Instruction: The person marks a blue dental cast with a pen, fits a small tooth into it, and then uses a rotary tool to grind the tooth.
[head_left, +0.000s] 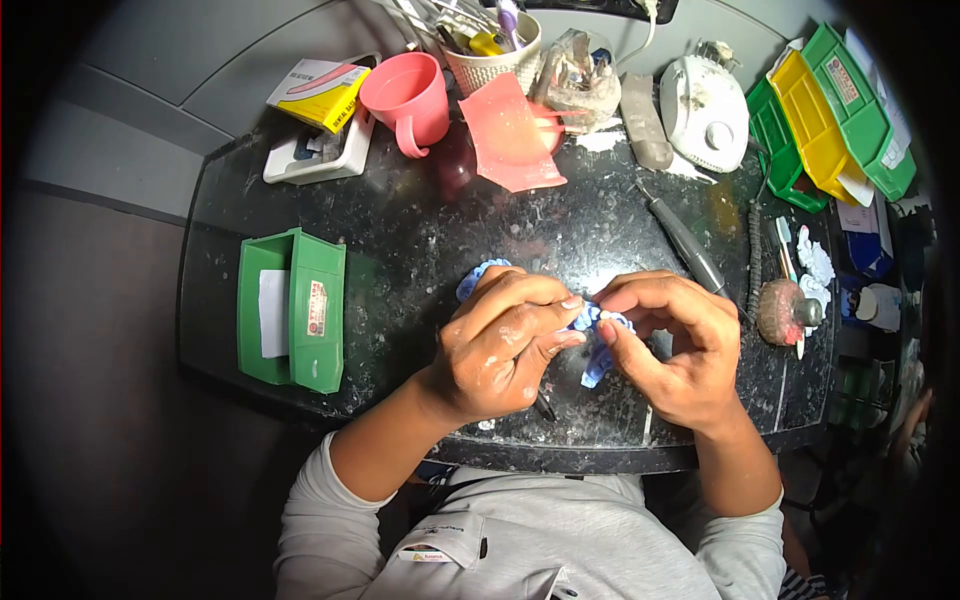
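Note:
My left hand point(510, 345) and my right hand point(680, 345) meet near the front middle of the black worktop. Between their fingertips is a small blue piece point(597, 365) with whitish parts along its top, pinched from both sides. Its lower end hangs down below the fingers, and the fingertips hide part of it. Behind my left hand another blue piece point(468, 283) with a bumpy edge lies on the worktop, partly covered by the hand. A thin dark tool point(545, 406) shows just below my left hand.
Left stands a green bin point(318, 318). Along the back are a white tray point(350, 165), pink mug point(408, 98), pink sheet point(508, 135), tool basket point(500, 70) and white device point(703, 112). A grey handpiece point(685, 240) and round bottle point(780, 312) are at right.

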